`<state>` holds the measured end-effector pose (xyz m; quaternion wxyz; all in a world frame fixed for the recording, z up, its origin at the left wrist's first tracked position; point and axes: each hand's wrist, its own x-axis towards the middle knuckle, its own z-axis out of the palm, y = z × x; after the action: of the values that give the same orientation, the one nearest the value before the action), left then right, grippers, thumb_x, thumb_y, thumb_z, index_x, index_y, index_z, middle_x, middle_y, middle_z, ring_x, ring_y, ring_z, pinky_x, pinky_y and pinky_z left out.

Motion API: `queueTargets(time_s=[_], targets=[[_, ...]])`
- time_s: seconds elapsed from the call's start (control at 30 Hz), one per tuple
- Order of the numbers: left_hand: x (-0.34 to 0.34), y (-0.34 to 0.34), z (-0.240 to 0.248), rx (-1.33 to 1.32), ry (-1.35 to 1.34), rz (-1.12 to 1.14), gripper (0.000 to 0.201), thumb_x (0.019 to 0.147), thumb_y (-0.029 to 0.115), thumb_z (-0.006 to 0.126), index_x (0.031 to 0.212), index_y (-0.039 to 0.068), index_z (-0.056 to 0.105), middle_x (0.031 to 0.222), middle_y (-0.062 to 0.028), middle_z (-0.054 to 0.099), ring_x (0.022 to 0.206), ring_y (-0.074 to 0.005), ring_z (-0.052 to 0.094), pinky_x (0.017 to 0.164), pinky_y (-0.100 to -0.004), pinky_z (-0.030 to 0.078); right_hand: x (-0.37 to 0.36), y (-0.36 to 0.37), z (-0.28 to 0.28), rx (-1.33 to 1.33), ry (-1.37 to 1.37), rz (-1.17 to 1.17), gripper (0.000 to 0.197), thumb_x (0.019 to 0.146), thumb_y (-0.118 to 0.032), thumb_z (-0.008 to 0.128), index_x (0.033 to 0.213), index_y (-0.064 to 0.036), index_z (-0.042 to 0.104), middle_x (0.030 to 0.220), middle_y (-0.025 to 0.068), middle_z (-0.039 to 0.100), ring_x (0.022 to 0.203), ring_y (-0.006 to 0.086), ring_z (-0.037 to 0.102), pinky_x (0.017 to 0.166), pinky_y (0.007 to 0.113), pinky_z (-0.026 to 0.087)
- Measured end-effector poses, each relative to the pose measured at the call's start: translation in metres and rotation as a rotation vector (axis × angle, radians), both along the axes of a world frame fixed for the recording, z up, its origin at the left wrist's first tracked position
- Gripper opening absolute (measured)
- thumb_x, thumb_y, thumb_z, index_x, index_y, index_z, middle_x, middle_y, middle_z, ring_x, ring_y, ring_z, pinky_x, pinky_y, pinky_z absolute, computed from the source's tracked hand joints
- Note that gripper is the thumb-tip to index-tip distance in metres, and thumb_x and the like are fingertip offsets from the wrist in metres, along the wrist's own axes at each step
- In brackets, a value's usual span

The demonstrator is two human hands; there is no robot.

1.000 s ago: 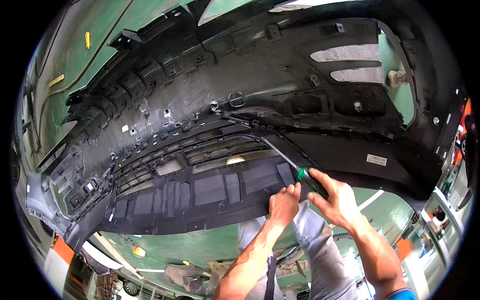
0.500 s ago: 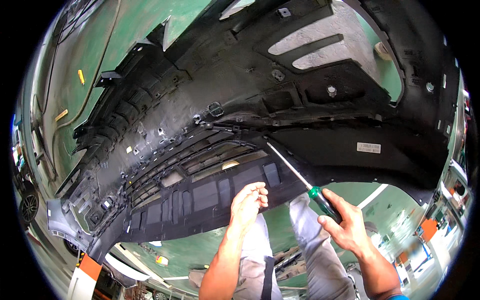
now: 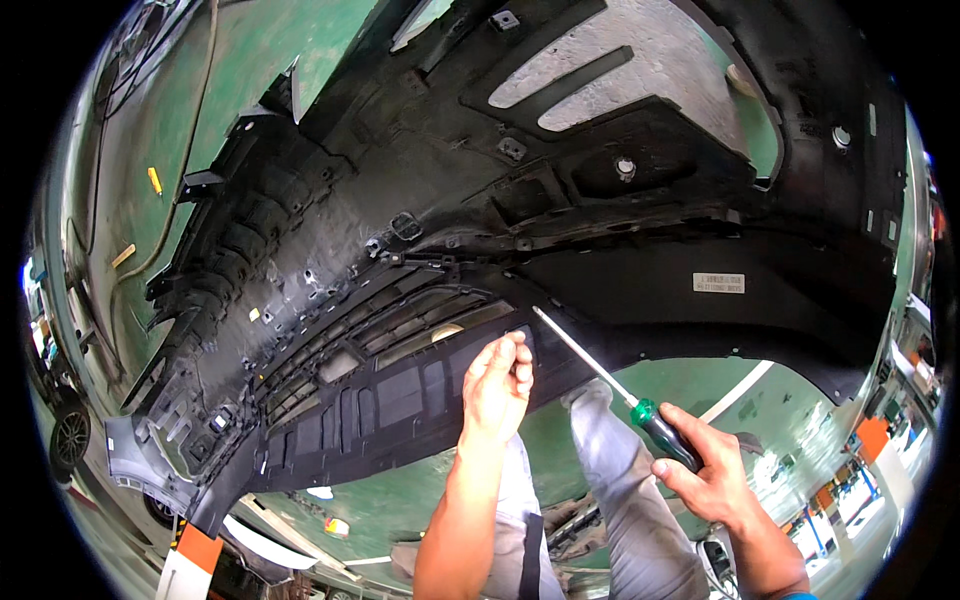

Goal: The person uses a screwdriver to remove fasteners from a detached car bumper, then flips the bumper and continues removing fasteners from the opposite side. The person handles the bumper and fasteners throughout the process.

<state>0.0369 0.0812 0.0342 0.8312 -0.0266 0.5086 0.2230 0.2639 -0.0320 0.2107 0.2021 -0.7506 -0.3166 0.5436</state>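
Observation:
A large black car bumper [image 3: 640, 290] spreads before me with its ribbed inner side up. My right hand [image 3: 713, 468] is wrapped round the green and black handle of a screwdriver [image 3: 590, 360]. Its long metal shaft points up and left, over the bumper's lower part, and whether the tip touches cannot be told. To the left, my left hand [image 3: 495, 392] is raised in front of the bumper's lower edge, fingers curled together. Whatever those fingers may hold is hidden. Left of that hand runs the slatted grille [image 3: 340, 365] of the bumper.
Under the bumper's far side lies a pale grey, rough-surfaced piece [image 3: 655, 60]. A hose [image 3: 203, 110] runs along the green floor [image 3: 300, 540] at the left. An orange and white stand [image 3: 195, 555] meets the bumper's near left end. My legs [image 3: 625, 470] stand close to its near edge.
My view has shifted, so the bumper appears further left. The left hand has risen a little. The screwdriver stays in my right hand, its tip now lower against the bumper.

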Motion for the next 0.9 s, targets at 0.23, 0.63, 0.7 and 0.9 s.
queueTargets(time_s=[0.23,0.63,0.7,0.9], targets=[[0.031,-0.001,0.001,-0.127,-0.062,0.211,0.029,0.099,0.034,0.060,0.109,0.007,0.065,0.093,-0.0040,0.059,0.079,-0.0119,0.053,0.064,-0.0232,0.045,0.013,-0.017,0.002,-0.079,0.120,-0.032,0.059,0.078,-0.020,0.080,0.130,0.0013,0.060,0.114,0.0221,0.069,0.098,0.0311,0.071,0.085,0.036,0.055],[0.042,-0.009,0.000,-0.163,-0.048,0.199,0.028,0.100,0.036,0.059,0.103,0.008,0.063,0.090,-0.0039,0.060,0.077,-0.0121,0.054,0.062,-0.0218,0.047,0.026,-0.031,-0.004,-0.111,0.203,-0.042,0.059,0.081,-0.025,0.078,0.130,0.0008,0.060,0.121,0.0227,0.067,0.105,0.0320,0.069,0.090,0.037,0.054],[0.041,-0.007,-0.001,-0.136,-0.043,0.158,0.028,0.100,0.035,0.059,0.102,0.007,0.064,0.090,-0.0047,0.060,0.078,-0.0118,0.055,0.061,-0.0219,0.046,0.029,-0.032,-0.005,-0.104,0.198,-0.023,0.059,0.081,-0.024,0.078,0.130,0.0008,0.059,0.121,0.0226,0.067,0.105,0.0321,0.069,0.090,0.037,0.054],[0.042,-0.008,-0.002,-0.111,0.005,0.089,0.029,0.100,0.032,0.060,0.101,0.004,0.066,0.090,-0.0072,0.063,0.073,-0.0117,0.056,0.059,-0.0225,0.046,0.034,-0.036,-0.008,-0.073,0.192,-0.003,0.058,0.082,-0.023,0.077,0.131,0.0009,0.058,0.119,0.0228,0.067,0.103,0.0331,0.070,0.089,0.038,0.055]])
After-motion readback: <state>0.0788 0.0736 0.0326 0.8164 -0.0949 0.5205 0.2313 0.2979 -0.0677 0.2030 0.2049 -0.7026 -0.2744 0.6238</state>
